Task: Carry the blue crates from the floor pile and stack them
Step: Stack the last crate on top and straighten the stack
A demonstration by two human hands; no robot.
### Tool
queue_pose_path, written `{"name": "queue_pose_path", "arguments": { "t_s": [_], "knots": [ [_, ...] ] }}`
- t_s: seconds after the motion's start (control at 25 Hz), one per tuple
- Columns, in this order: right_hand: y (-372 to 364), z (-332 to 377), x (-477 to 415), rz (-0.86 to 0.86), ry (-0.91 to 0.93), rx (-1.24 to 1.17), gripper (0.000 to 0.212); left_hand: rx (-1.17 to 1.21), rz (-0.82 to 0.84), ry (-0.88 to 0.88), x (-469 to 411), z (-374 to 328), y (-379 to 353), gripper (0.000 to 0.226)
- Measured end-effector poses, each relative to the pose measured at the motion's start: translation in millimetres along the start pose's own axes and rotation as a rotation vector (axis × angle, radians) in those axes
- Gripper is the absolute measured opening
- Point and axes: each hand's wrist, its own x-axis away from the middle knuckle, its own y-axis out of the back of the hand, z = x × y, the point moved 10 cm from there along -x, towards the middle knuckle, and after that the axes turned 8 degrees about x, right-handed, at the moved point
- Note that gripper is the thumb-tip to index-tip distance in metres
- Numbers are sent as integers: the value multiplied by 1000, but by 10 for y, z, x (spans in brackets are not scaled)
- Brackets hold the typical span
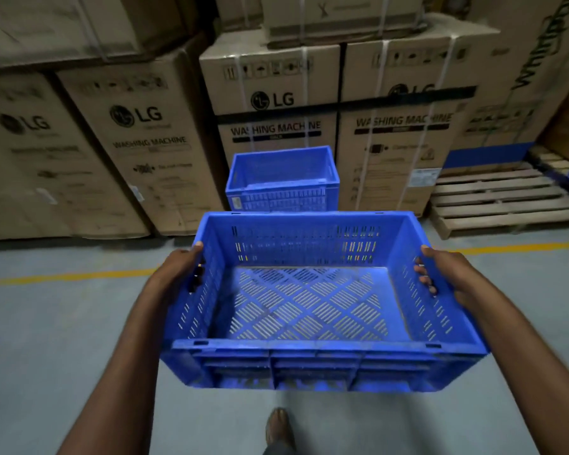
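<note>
I hold an empty blue slotted crate (309, 356) level in front of me, above the grey floor. My left hand (178, 267) grips its left side wall, fingers through the handle slot. On the right side wall, my right hand (444, 274) grips in the same way. Farther ahead, a second blue crate (281, 192) stands against the cardboard boxes, its open top facing up; its base is hidden behind the crate I carry.
Tall cardboard washing machine boxes (145, 142) form a wall across the back. A wooden pallet (500, 201) lies on the floor at the right. A yellow line (66, 275) runs across the grey floor. My foot (278, 428) shows below the crate.
</note>
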Motion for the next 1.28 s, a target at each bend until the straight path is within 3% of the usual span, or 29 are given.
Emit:
{"name": "queue_pose_path", "arguments": {
  "t_s": [0.48, 0.88, 1.28],
  "knots": [
    [-1059, 2042, -2042, -20, 40, 14, 29, -37, 86, -24, -2803, -1671, -154, 40],
    [-1727, 3527, -4461, -40, 84, 125, 25, -24, -101, -36, -5123, -2430, -687, 44],
    [-2313, 4077, -5819, -149, 110, 232, 34, -117, -139, -151, -6594, -2707, -855, 41]
  ]
}}
